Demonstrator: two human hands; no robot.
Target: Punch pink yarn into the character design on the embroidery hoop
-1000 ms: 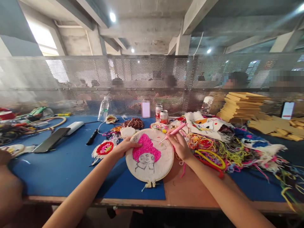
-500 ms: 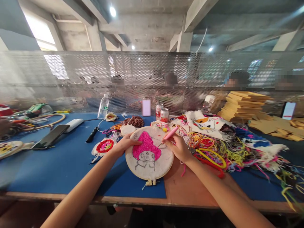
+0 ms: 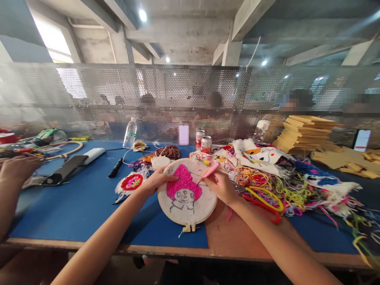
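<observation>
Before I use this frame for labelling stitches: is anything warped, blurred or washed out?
Head view: wide-angle bend curves the table edge and ceiling beams; the window at upper left is blown out; people behind the mesh screen are hazy. The embroidery hoop, left hand, right hand and pink punch needle are sharp and evenly lit.

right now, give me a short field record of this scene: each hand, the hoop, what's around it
left hand: grips the embroidery hoop's left rim
right hand: holds the pink punch needle, tip at the fabric
embroidery hoop: tilted up, pink tufted hat above a sketched face
right of hoop: yarn tangle
behind hoop: two cans, water bottle
far left: another person's hand beside a phone
</observation>
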